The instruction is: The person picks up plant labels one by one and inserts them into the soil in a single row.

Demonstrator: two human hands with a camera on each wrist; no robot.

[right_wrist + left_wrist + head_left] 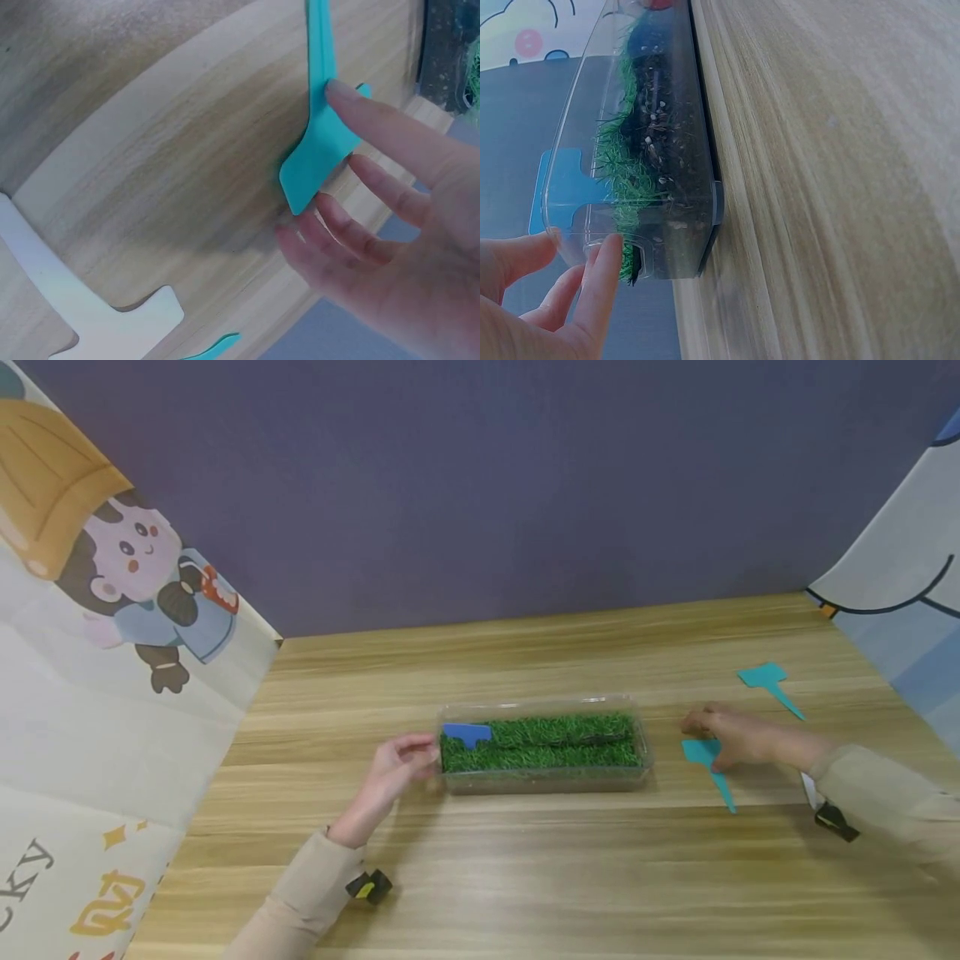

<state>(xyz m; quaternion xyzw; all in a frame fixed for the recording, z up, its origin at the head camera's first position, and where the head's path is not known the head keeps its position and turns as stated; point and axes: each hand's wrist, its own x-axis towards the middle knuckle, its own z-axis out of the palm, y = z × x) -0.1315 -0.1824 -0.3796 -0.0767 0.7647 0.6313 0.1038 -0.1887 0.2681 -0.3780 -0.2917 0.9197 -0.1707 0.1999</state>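
A clear plastic planter box [547,783] with soil and green artificial grass [555,731] stands on the table. A blue plant label [467,733] stands in the grass at its left end. My left hand [392,770] holds the box's left end, thumb and fingertips at the rim and end wall. To the right of the box, my right hand [738,739] pinches a teal plant label [319,150] at its wide head, thumb on one edge and fingers on the other. The stem of that label points toward the near side.
Farther back on the right lies another teal label [765,677]. A white label [112,322] lies partly under my right sleeve. Behind the wood-grain table [525,877] rises a dark purple panel [510,493], with printed sheets on both sides.
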